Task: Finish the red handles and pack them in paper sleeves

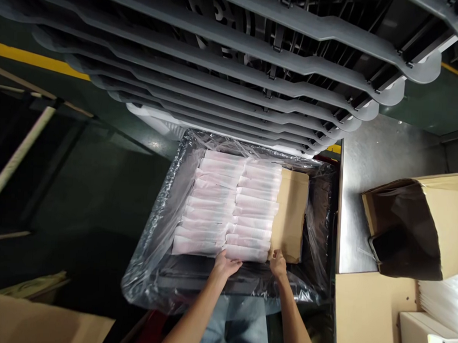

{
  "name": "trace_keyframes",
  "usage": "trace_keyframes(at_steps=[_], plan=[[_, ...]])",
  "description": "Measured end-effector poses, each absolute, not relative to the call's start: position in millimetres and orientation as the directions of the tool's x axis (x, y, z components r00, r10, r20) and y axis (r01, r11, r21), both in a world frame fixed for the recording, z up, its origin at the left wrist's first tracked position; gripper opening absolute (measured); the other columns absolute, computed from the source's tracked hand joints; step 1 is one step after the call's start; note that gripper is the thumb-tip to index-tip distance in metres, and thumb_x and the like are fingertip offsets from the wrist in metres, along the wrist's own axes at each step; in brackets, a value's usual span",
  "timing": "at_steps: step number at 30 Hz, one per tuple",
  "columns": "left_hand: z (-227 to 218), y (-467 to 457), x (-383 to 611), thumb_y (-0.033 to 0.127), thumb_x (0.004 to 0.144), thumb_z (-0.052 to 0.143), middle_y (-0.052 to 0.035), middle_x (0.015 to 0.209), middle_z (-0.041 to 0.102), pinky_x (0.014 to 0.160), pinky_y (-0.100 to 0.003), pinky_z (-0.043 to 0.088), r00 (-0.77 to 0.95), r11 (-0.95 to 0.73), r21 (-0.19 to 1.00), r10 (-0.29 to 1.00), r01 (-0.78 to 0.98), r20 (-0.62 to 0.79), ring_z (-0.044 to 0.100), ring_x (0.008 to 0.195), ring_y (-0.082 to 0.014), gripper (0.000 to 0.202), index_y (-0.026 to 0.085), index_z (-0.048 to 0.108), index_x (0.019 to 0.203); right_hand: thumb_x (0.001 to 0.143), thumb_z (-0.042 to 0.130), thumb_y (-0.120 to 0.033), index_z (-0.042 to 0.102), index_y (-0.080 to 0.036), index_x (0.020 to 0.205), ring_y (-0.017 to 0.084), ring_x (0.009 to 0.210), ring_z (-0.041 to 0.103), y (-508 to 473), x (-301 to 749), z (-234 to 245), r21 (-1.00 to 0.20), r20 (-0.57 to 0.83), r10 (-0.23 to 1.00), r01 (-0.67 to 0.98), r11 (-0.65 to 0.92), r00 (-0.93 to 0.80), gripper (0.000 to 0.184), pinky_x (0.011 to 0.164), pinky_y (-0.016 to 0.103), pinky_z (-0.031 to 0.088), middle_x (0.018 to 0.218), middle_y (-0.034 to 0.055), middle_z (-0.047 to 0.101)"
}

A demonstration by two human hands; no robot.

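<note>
Two columns of thin packets in white, pinkish wrapping (213, 201) lie in a bin lined with clear plastic (147, 258). A flat brown cardboard piece (291, 208) lies along their right side. My left hand (226, 265) is at the near end of the packets, where the columns meet, its thumb and fingers apart. At the near left corner of the cardboard is my right hand (278, 264), its fingers curled in. Whether it grips the cardboard or a packet edge is hidden.
Stacked grey plastic frames (225, 56) overhang the bin's far side. To the right, a metal worktop (365, 156) bears an open carton (433, 223) with a dark liner. A white box (429, 333) is at the lower right, and cardboard (39, 320) at the lower left.
</note>
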State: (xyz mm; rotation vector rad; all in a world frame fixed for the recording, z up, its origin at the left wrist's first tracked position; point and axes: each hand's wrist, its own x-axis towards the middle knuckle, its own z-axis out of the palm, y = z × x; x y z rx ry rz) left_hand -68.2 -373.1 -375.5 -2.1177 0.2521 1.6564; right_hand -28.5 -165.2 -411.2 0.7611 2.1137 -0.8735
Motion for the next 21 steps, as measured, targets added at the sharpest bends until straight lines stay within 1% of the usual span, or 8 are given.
trace_keyframes(at_steps=[4, 9, 15, 18, 21], plan=[[-377, -378, -66, 0.043, 0.094, 0.057, -0.0119, 0.138, 0.053, 0.098, -0.051, 0.049, 0.301, -0.899, -0.230, 0.117, -0.374, -0.946, 0.057, 0.119, -0.0272, 0.046, 0.019, 0.052, 0.133, 0.095, 0.061, -0.035, 0.058, -0.018, 0.125, 0.022, 0.107, 0.063, -169, -27, -414, -0.469, -0.732, 0.292, 0.766, 0.439, -0.615, 0.034, 0.090, 0.044, 0.055, 0.126, 0.0087, 0.061], [-376, -378, -69, 0.043, 0.094, 0.057, -0.0120, 0.138, 0.053, 0.098, -0.051, 0.050, 0.316, -0.895, -0.233, 0.111, -0.380, -0.942, 0.057, 0.119, -0.0273, 0.047, 0.019, 0.052, 0.133, 0.095, 0.062, -0.036, 0.060, -0.018, 0.121, 0.022, 0.104, 0.064, -191, -28, -419, -0.592, -0.706, 0.269, 0.754, 0.284, -0.655, 0.032, 0.089, 0.043, 0.055, 0.122, 0.0079, 0.063], [-371, -377, -69, 0.043, 0.094, 0.057, -0.0115, 0.134, 0.056, 0.094, -0.048, 0.052, 0.316, -0.867, -0.211, 0.067, -0.451, -0.947, 0.059, 0.114, -0.0257, 0.045, 0.019, 0.054, 0.131, 0.094, 0.062, -0.035, 0.057, -0.019, 0.127, 0.025, 0.116, 0.059, -182, -59, -426, -0.667, -0.645, 0.357, 0.726, 0.169, -0.676, 0.037, 0.097, 0.049, 0.051, 0.133, 0.0094, 0.057], [-365, -378, -66, 0.042, 0.094, 0.057, -0.0113, 0.132, 0.057, 0.092, -0.047, 0.053, 0.288, -0.840, -0.174, 0.022, -0.514, -0.957, 0.060, 0.112, -0.0249, 0.044, 0.018, 0.054, 0.131, 0.095, 0.062, -0.035, 0.058, -0.019, 0.125, 0.023, 0.110, 0.062, -180, -79, -432, -0.689, -0.645, 0.365, 0.717, 0.103, -0.672, 0.035, 0.094, 0.046, 0.053, 0.128, 0.0088, 0.060], [-351, -379, -61, 0.039, 0.095, 0.055, -0.0116, 0.131, 0.058, 0.092, -0.046, 0.053, 0.210, -0.799, -0.092, -0.044, -0.595, -0.977, 0.060, 0.112, -0.0248, 0.041, 0.017, 0.054, 0.129, 0.095, 0.061, -0.035, 0.057, -0.019, 0.126, 0.023, 0.109, 0.062, -178, -94, -433, -0.710, -0.632, 0.392, 0.702, 0.051, -0.668, 0.035, 0.094, 0.046, 0.053, 0.127, 0.0087, 0.060]])
